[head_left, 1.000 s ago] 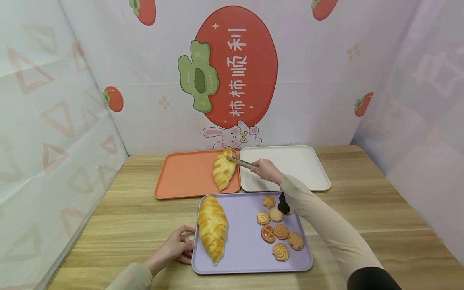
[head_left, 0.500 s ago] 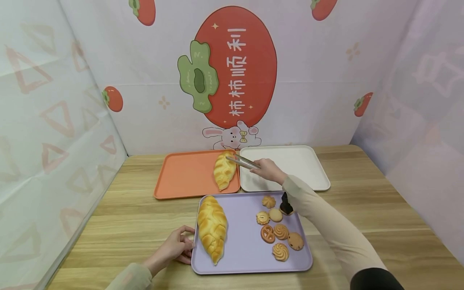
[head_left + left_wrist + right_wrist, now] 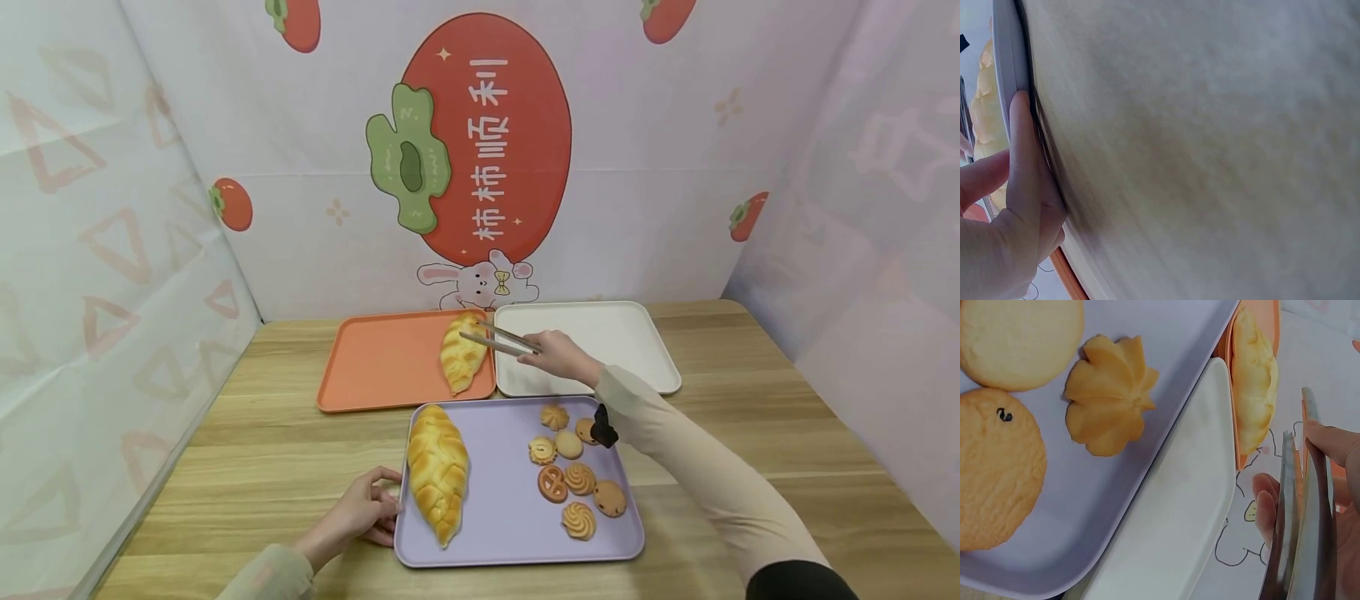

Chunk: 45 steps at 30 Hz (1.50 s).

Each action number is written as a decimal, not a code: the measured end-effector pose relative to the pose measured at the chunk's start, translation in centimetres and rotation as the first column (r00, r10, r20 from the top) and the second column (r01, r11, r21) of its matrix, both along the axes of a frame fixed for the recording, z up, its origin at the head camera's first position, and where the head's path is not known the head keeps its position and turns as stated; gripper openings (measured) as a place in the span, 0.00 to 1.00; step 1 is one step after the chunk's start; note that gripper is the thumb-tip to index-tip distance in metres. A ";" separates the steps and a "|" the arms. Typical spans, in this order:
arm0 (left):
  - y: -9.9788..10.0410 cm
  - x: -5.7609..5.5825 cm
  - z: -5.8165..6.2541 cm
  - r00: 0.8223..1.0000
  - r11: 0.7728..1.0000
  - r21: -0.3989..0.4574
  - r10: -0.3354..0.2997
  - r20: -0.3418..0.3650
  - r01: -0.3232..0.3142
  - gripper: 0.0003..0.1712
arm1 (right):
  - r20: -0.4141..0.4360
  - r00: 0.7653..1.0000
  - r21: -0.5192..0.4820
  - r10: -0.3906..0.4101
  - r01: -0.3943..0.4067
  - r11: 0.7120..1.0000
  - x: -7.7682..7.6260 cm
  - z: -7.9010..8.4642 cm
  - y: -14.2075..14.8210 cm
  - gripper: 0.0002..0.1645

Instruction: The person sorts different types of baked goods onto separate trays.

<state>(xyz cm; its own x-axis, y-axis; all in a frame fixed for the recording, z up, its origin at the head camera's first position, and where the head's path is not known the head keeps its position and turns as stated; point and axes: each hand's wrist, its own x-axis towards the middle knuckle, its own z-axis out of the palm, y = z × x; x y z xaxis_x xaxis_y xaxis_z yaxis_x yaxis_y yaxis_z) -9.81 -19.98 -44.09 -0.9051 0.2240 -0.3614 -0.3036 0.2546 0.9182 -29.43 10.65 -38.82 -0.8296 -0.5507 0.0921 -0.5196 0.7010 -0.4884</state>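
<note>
My right hand (image 3: 564, 357) grips metal tongs (image 3: 497, 345) at the back of the table. The tongs' tips are spread apart over a braided bread loaf (image 3: 459, 371), which lies at the right end of the orange tray (image 3: 375, 362). In the right wrist view the fingers wrap the tongs (image 3: 1319, 512). At the near left, my left hand (image 3: 367, 507) holds the left rim of the purple tray (image 3: 506, 533), with fingers against its side in the left wrist view. A second braided loaf (image 3: 437, 475) lies on the purple tray's left side.
Several cookies (image 3: 579, 479), including a pretzel shape (image 3: 552, 483), lie on the purple tray's right side. A white tray (image 3: 607, 333) stands beside the orange one. A printed cloth wall (image 3: 637, 167) rises behind the wooden table (image 3: 247, 450).
The tongs' tips have spread apart above the far loaf, whose top end has settled down onto the orange tray. My right hand has shifted slightly right; the left hand has stayed at the rim.
</note>
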 end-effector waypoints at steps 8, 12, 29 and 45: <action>0.0 0.0 0.2 1.000 1.000 -0.013 0.005 0.009 -0.005 0.24 | 0.013 0.999 -0.024 0.043 -0.042 0.999 1.4 0.2 0.4 0.26; 0.0 0.0 0.2 1.000 1.000 -0.014 0.007 0.008 -0.007 0.24 | 0.011 0.998 -0.030 0.069 -0.068 0.997 2.0 0.0 0.5 0.26; 0.1 0.0 0.3 1.000 1.000 -0.009 0.005 0.011 -0.005 0.24 | 0.045 0.984 -0.009 0.172 -0.172 0.985 5.8 0.4 1.1 0.29; 0.1 -0.1 0.4 1.000 1.000 -0.012 0.015 0.017 -0.015 0.24 | 0.076 0.962 0.028 0.262 -0.265 0.964 9.2 0.7 1.7 0.31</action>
